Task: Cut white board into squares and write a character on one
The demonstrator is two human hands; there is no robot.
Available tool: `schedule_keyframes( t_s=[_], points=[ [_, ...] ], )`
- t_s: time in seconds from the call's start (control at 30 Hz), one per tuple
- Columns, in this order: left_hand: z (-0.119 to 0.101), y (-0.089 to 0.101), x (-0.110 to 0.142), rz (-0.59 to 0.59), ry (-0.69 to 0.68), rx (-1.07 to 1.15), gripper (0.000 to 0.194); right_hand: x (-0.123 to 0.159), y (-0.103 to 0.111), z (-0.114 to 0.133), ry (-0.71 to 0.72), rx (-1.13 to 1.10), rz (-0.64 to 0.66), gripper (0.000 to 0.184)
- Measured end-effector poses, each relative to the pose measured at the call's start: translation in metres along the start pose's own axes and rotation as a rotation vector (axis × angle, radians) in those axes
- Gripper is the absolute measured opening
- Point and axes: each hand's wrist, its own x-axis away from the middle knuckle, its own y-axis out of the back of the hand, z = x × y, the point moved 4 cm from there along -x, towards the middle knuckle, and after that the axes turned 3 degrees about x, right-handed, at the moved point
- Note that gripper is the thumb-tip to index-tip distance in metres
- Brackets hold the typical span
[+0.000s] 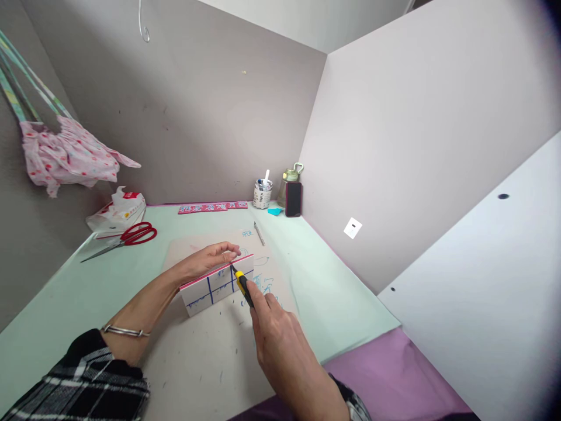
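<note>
A white board (198, 293) with a red upper edge and dark blue grid lines stands on its long edge, tilted slightly. My left hand (214, 255) is behind its top edge, the fingers bent together and the thumb side against the board; part of the grip is hidden. In my right hand (274, 318) is a yellow and black utility knife (242, 282), its tip touching the red edge near a blue line. Beneath lies a pale work sheet (210, 356) with blue scribbles and small dark marks.
Red-handled scissors (138, 233) and a white plastic bag (120, 210) lie at left. A thin metal pen-like tool (259, 234) is beyond the board. At the back stand a jar (262, 195), a green bottle (287, 178), a phone (293, 199) and a lettered pink strip (213, 207).
</note>
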Motion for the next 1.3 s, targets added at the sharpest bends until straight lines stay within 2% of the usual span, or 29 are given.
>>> schedule_keyframes(
  t_s=[1.3],
  points=[
    [0.0032,-0.0023,0.0003,0.008,0.035,0.077,0.059,-0.0003,-0.0031,-0.001,-0.003,0.01,0.014,0.07]
  ],
)
